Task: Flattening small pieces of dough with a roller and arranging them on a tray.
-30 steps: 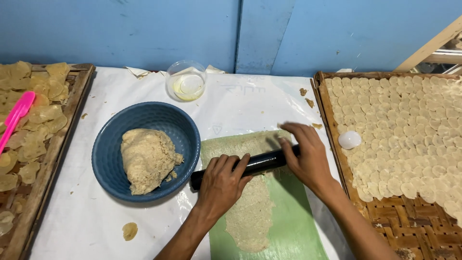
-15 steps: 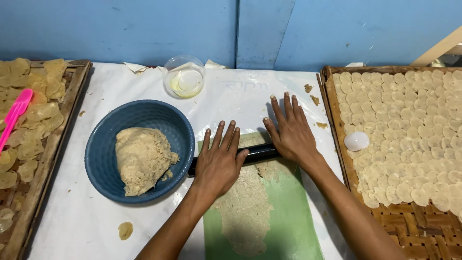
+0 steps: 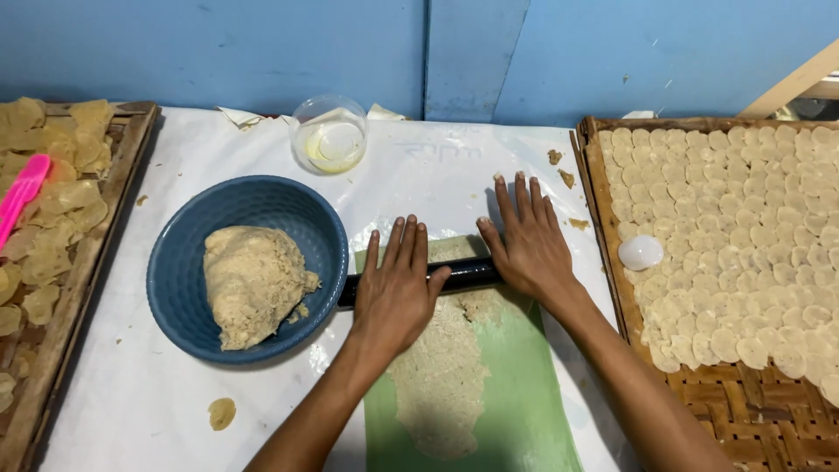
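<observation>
My left hand (image 3: 395, 288) and my right hand (image 3: 527, 243) lie flat, fingers spread, on a black rolling pin (image 3: 463, 274) that rests across the far end of a green sheet (image 3: 524, 393). A thin strip of flattened tan dough (image 3: 441, 376) runs down the sheet towards me. Just left of the pin stands a blue bowl (image 3: 175, 280) with a lump of the same dough (image 3: 253, 281) in it.
A woven tray (image 3: 743, 419) at right holds several small round dough discs and a white round cutter (image 3: 641, 253). At left a wooden tray (image 3: 79, 288) carries dried chips and a pink tool (image 3: 22, 199). A clear cup of oil (image 3: 329, 135) stands at the back, before a blue wall.
Both hands have pushed the rolling pin away from me along the sheet. The fingers went from curled over the pin to flat and spread.
</observation>
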